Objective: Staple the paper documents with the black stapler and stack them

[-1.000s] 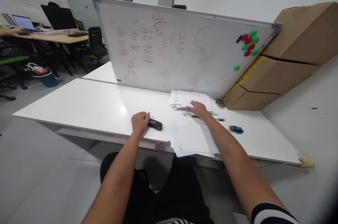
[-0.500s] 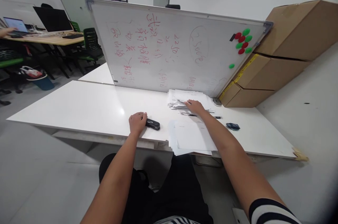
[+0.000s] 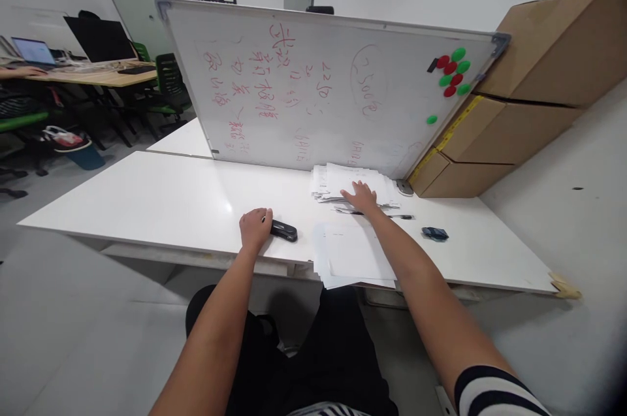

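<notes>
My left hand point(image 3: 255, 228) is wrapped round one end of a black stapler point(image 3: 283, 230), which lies on the white table. My right hand point(image 3: 362, 196) rests with its fingers spread on the top sheets of a rear stack of papers point(image 3: 337, 176) against the whiteboard. Nearer to me, a second pile of white sheets point(image 3: 360, 256) overhangs the table's front edge, partly covered by my right forearm. Between the two piles lies a dark pen point(image 3: 401, 216), its near end hidden behind my right wrist.
A whiteboard point(image 3: 235, 76) with red writing and round magnets stands along the back of the table point(image 3: 137, 200). Cardboard boxes point(image 3: 533, 128) are stacked at the right. A small dark-blue packet point(image 3: 435, 234) lies right of the papers. Another person's hand point(image 3: 29, 71) shows at the far-left desk.
My right hand has spread its fingers and now lies on the rear stack, where a top sheet sits differently. My left hand has stayed on the stapler. The view has shifted slightly.
</notes>
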Demonstrator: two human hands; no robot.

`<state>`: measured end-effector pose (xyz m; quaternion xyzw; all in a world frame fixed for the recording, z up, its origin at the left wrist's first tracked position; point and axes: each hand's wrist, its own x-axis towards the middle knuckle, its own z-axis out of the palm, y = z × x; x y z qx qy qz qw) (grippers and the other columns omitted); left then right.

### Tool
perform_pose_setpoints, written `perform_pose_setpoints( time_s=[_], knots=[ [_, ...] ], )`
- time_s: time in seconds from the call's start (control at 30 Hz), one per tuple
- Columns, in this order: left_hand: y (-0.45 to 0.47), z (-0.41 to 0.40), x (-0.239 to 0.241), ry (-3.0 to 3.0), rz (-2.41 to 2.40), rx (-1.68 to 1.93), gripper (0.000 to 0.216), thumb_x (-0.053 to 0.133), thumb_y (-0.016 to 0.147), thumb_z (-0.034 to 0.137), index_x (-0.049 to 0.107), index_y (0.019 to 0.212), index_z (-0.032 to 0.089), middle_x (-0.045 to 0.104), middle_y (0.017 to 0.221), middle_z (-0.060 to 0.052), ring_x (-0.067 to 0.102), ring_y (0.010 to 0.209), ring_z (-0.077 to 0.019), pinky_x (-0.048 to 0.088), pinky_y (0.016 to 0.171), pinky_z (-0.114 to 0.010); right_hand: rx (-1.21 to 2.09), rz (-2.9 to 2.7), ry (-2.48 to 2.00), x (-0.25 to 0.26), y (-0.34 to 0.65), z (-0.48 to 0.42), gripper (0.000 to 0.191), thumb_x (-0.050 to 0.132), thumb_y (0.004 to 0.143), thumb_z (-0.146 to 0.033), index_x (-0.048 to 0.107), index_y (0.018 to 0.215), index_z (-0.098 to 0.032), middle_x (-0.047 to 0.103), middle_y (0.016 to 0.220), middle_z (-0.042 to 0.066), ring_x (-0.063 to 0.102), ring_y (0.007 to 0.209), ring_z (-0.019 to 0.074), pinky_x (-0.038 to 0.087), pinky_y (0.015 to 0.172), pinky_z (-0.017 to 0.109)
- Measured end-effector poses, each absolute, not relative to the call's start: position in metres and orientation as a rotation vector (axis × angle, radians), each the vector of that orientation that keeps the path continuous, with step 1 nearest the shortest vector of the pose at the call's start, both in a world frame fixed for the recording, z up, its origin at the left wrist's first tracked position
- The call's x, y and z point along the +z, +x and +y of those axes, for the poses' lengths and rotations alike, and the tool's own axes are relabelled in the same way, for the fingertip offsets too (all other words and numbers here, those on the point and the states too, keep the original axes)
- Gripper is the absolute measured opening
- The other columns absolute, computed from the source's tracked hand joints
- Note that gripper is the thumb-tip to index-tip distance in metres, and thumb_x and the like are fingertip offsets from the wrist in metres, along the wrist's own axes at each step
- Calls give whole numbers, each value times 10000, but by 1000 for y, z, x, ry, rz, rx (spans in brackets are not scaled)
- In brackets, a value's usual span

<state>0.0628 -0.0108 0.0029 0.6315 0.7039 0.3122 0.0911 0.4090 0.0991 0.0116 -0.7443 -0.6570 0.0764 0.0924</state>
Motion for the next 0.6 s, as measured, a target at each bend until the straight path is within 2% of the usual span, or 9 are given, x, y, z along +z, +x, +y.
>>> perform_pose_setpoints(
  time_s=[0.1, 0.27, 0.43, 0.53, 0.6],
  knots=[
    [62, -10, 1, 1883, 2093, 940, 363, 383, 919, 379, 714, 865, 241, 688, 1135, -35, 575, 1085, -241, 363, 950, -378, 208, -1990, -2238, 11, 411, 102, 747, 266, 877, -704, 337, 1459, -241, 229, 1578, 80, 184, 1441, 277, 168, 1123, 514],
    [62, -8, -1, 1895, 2094, 921, 382, 363, 925, 381, 714, 869, 239, 696, 1107, -40, 579, 1067, -235, 372, 934, -363, 66, -1985, -2244, 11, 409, 106, 581, 275, 931, -593, 496, 1350, -255, 420, 1486, 86, 363, 1350, 272, 175, 1095, 532],
    [63, -9, 1, 1887, 2114, 926, 401, 346, 930, 392, 713, 898, 235, 701, 1093, -43, 580, 1057, -233, 370, 938, -358, -48, -1960, -2256, 15, 405, 107, 496, 240, 978, -456, 612, 1210, -224, 638, 1228, 121, 567, 1127, 260, 274, 1024, 489],
    [64, -11, 3, 1884, 2112, 932, 421, 331, 935, 406, 711, 892, 230, 704, 1081, -48, 580, 1047, -234, 368, 937, -357, -35, -1976, -2254, 22, 409, 104, 534, 210, 983, -460, 644, 1143, -193, 689, 1079, 140, 613, 1038, 266, 374, 939, 431],
    [64, -12, 4, 1881, 2109, 930, 422, 330, 934, 407, 708, 882, 228, 704, 1075, -53, 582, 1042, -235, 371, 924, -355, -21, -2004, -2236, 26, 412, 100, 538, 226, 976, -488, 601, 1213, -184, 693, 1053, 148, 629, 1005, 266, 430, 865, 380]
  ],
)
